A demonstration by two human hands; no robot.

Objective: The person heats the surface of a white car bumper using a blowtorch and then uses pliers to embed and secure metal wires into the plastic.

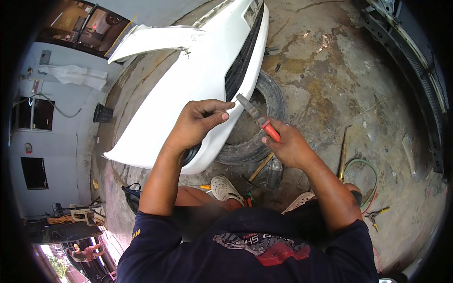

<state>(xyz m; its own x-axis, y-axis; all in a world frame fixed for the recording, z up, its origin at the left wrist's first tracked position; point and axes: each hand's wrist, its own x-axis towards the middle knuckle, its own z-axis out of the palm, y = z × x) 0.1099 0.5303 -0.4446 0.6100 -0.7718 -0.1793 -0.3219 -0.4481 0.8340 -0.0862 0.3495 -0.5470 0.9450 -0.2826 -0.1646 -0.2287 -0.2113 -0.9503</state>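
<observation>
My right hand (290,146) is wrapped round pliers (254,111) with red handles. Their metal jaws point up and left, close to the fingertips of my left hand (193,125). Thumb and forefinger of that hand are brought together in a pinch, and whatever lies between them is too small to make out. Both hands are above the edge of a white car bumper (188,89), which has a dark grille opening. The bumper rests over a worn tyre (276,96) lying flat on the floor.
A hammer (261,167) and a dark plastic bottle (274,173) lie near my feet. To the right are a brass gas torch (343,153), a green hose (375,177) and a yellow-handled tool (377,216). A black bucket (102,113) stands by the left wall. Another person (85,254) is far off, lower left.
</observation>
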